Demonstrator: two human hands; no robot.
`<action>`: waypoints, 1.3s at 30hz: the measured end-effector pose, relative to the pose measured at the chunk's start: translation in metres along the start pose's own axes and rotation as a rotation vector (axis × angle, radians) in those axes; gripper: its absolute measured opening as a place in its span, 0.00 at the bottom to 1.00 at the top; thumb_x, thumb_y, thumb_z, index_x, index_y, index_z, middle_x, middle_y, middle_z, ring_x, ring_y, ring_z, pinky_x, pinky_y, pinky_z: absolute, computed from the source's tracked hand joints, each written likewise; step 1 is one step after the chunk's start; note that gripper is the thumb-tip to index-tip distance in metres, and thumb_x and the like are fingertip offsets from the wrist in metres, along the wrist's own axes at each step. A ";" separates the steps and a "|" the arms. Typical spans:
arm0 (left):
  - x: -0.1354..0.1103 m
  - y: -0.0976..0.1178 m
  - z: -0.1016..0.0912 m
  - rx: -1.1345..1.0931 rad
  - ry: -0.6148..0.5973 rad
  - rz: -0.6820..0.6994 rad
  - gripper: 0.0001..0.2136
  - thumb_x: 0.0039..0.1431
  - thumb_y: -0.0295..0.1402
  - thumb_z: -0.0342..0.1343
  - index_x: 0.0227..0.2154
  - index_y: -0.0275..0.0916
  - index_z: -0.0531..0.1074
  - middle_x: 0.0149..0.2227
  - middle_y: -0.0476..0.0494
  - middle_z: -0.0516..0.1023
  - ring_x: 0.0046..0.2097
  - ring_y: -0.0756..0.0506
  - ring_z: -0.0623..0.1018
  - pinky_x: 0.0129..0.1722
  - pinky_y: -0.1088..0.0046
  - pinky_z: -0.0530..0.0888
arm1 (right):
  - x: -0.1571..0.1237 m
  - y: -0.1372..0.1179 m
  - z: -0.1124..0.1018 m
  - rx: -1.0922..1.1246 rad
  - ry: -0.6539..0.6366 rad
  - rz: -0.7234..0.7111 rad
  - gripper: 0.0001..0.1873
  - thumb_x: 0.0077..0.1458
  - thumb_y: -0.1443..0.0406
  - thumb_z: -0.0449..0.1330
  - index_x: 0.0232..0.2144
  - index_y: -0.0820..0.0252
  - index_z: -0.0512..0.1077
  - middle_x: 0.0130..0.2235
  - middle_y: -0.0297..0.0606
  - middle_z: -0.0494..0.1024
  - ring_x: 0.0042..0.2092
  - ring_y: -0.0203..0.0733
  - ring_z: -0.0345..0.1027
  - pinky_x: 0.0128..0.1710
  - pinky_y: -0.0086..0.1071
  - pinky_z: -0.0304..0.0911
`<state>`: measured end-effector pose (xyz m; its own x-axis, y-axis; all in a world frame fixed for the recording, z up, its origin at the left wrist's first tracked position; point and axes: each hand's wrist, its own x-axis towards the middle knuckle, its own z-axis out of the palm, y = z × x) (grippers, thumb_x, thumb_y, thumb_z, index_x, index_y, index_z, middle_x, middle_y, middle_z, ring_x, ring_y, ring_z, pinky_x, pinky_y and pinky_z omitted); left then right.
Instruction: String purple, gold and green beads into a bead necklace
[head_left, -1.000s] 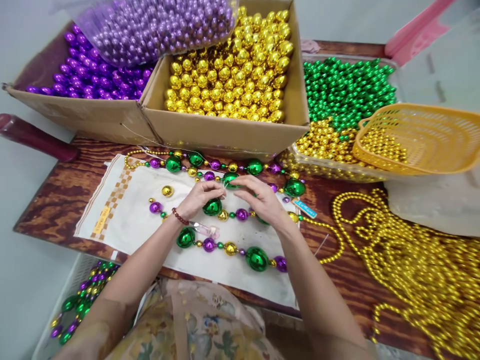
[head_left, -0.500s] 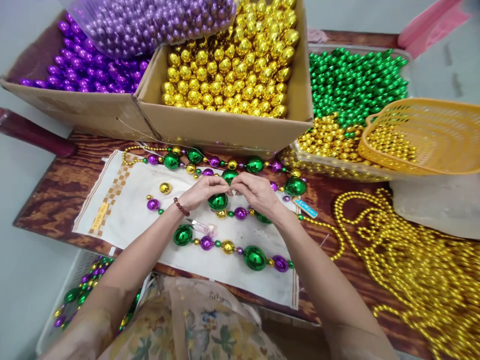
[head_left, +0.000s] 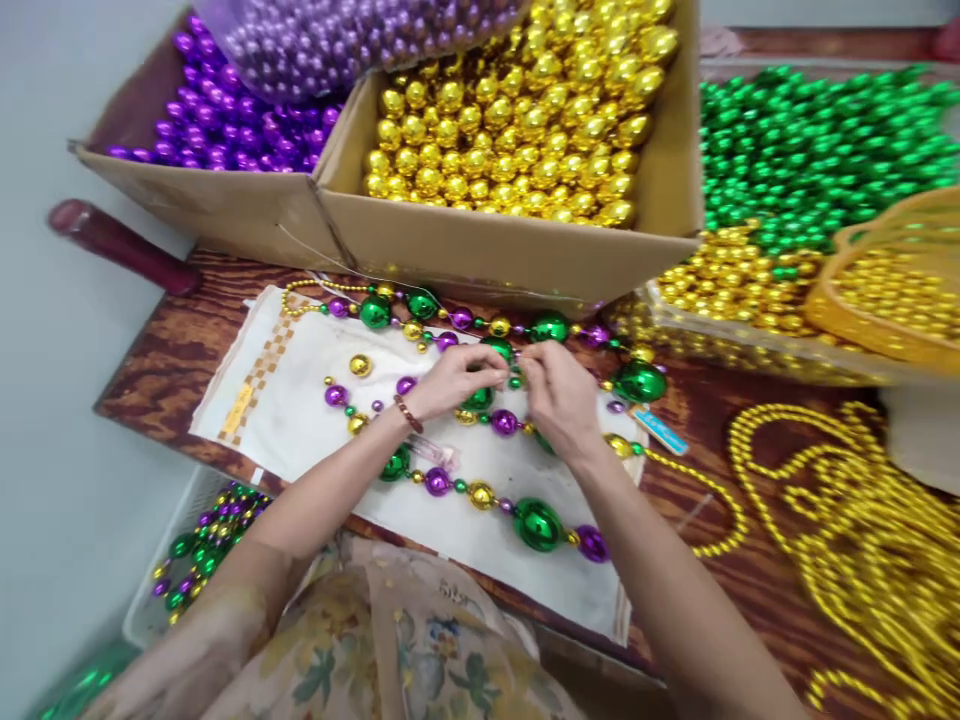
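Observation:
Above a white towel (head_left: 298, 400), my left hand (head_left: 461, 380) has thumb and fingertips pinched together beside a large green bead (head_left: 498, 349). My right hand (head_left: 556, 395) is also closed in a pinch, a short gap away. Small green beads (head_left: 514, 378) show in that gap. Whatever the fingertips hold is too fine to make out. Under and around the hands lie strands of mixed beads; one row with a big green bead (head_left: 538, 524) runs nearer my body. Partly behind my left wrist is a small clear-handled tool (head_left: 435, 452).
A cardboard box (head_left: 510, 250) of purple and gold beads stands at the back. To the right are a tub of green and gold beads (head_left: 825, 160), a yellow basket (head_left: 855, 300) and a pile of gold bead chains (head_left: 862, 540). A white basket (head_left: 142, 610) sits lower left.
My hands, whose fingertips met half a second ago, are now slightly apart, with small green beads showing between them. The whole view has shifted, so the table appears further right.

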<state>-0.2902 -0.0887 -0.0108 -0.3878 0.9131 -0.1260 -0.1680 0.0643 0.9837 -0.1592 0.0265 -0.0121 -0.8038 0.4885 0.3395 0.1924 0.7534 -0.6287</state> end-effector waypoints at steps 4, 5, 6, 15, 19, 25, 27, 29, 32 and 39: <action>0.001 0.002 0.007 0.058 0.001 0.042 0.06 0.55 0.33 0.61 0.30 0.35 0.75 0.27 0.46 0.78 0.32 0.49 0.76 0.36 0.74 0.70 | -0.004 0.009 0.002 -0.138 0.123 0.002 0.10 0.64 0.62 0.50 0.32 0.56 0.66 0.33 0.42 0.73 0.34 0.44 0.66 0.32 0.35 0.55; 0.001 0.002 0.009 0.078 0.012 0.047 0.05 0.55 0.32 0.60 0.30 0.35 0.75 0.27 0.46 0.79 0.32 0.49 0.76 0.36 0.74 0.70 | -0.004 0.010 0.003 -0.151 0.135 0.013 0.10 0.64 0.61 0.50 0.31 0.57 0.66 0.33 0.42 0.72 0.34 0.45 0.66 0.32 0.35 0.55; 0.001 0.001 0.010 0.095 0.023 0.047 0.05 0.55 0.32 0.59 0.30 0.35 0.75 0.27 0.47 0.79 0.32 0.49 0.76 0.36 0.74 0.69 | -0.005 0.011 0.003 -0.142 0.135 0.031 0.10 0.64 0.61 0.50 0.31 0.57 0.66 0.33 0.42 0.72 0.34 0.45 0.66 0.32 0.35 0.55; -0.005 -0.012 -0.004 -0.021 0.120 -0.097 0.08 0.46 0.34 0.65 0.27 0.35 0.77 0.25 0.46 0.79 0.30 0.48 0.77 0.33 0.74 0.70 | -0.004 0.001 0.019 0.381 -0.086 0.357 0.11 0.61 0.60 0.52 0.27 0.56 0.63 0.22 0.31 0.66 0.26 0.37 0.60 0.28 0.31 0.55; -0.010 -0.016 -0.007 -0.105 0.183 -0.141 0.10 0.44 0.36 0.67 0.28 0.35 0.78 0.26 0.47 0.79 0.30 0.49 0.77 0.34 0.74 0.70 | -0.001 0.006 0.030 0.582 -0.139 0.485 0.14 0.59 0.55 0.54 0.26 0.56 0.62 0.19 0.27 0.61 0.22 0.34 0.54 0.24 0.29 0.51; -0.012 -0.019 -0.009 -0.139 0.202 -0.180 0.09 0.43 0.32 0.67 0.28 0.35 0.76 0.26 0.47 0.79 0.31 0.49 0.77 0.36 0.74 0.70 | 0.000 0.003 0.038 0.691 -0.185 0.580 0.15 0.57 0.53 0.55 0.25 0.55 0.59 0.19 0.27 0.59 0.20 0.34 0.49 0.22 0.30 0.48; -0.013 -0.017 -0.011 -0.142 0.179 -0.203 0.09 0.43 0.32 0.68 0.26 0.35 0.77 0.26 0.47 0.79 0.31 0.49 0.77 0.35 0.74 0.70 | 0.001 -0.001 0.036 0.584 -0.147 0.523 0.13 0.58 0.55 0.53 0.26 0.55 0.61 0.20 0.29 0.61 0.23 0.36 0.53 0.25 0.30 0.50; -0.015 -0.014 -0.013 -0.154 0.146 -0.240 0.09 0.42 0.33 0.68 0.26 0.34 0.78 0.27 0.46 0.80 0.31 0.49 0.77 0.36 0.74 0.70 | 0.001 -0.005 0.033 0.461 -0.115 0.441 0.11 0.59 0.57 0.52 0.27 0.55 0.62 0.22 0.31 0.64 0.26 0.38 0.57 0.28 0.31 0.52; -0.019 -0.010 -0.014 -0.219 0.118 -0.289 0.10 0.43 0.34 0.69 0.26 0.34 0.79 0.29 0.44 0.81 0.33 0.48 0.78 0.37 0.74 0.71 | 0.003 -0.010 0.029 0.353 -0.089 0.362 0.10 0.59 0.59 0.51 0.27 0.55 0.62 0.25 0.33 0.66 0.30 0.40 0.60 0.31 0.32 0.53; -0.022 -0.013 -0.010 -0.359 0.233 -0.338 0.11 0.38 0.34 0.72 0.23 0.33 0.78 0.27 0.44 0.80 0.30 0.50 0.76 0.34 0.74 0.71 | 0.003 -0.011 0.036 0.497 -0.089 0.433 0.10 0.59 0.59 0.52 0.27 0.56 0.62 0.23 0.31 0.64 0.26 0.37 0.57 0.28 0.31 0.53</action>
<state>-0.2884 -0.1138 -0.0220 -0.4426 0.7493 -0.4926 -0.6009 0.1600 0.7831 -0.1840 0.0043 -0.0293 -0.7594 0.6476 -0.0622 0.2433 0.1940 -0.9504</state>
